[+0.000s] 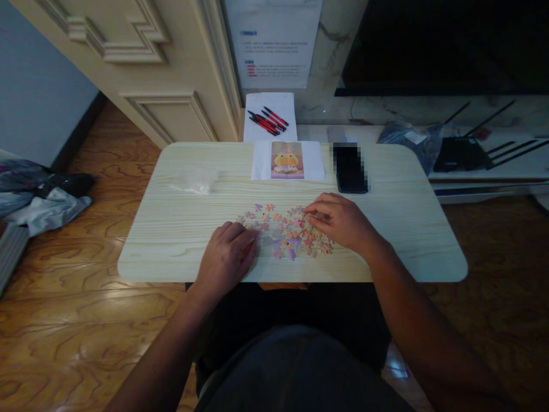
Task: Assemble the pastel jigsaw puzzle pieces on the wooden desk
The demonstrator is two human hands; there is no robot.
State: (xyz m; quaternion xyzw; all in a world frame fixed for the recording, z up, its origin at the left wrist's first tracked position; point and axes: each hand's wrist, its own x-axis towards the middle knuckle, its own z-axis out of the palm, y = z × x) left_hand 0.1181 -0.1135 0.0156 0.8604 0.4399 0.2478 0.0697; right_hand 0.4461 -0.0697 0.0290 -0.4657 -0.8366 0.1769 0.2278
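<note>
Small jigsaw puzzle pieces (293,233) in pink, orange and purple lie loose in a heap near the table's front edge. At the heap's left side, my left hand (229,252) rests with its fingers curled in; a purplish puzzle piece (256,235) seems to show at its fingertips. Over the right part of the heap, my right hand (338,220) has thumb and forefinger brought close together in a pinch. Whatever is between those fingertips is too small to make out. Behind the heap lies a sheet with a printed picture (287,160) of a yellow cartoon figure.
The pale wood table (171,229) has rounded corners. A clear plastic bag (199,180) lies at its left, a dark phone (351,169) at the back right. Several red pens (269,121) lie on white paper beyond. A router (461,153) stands on the shelf.
</note>
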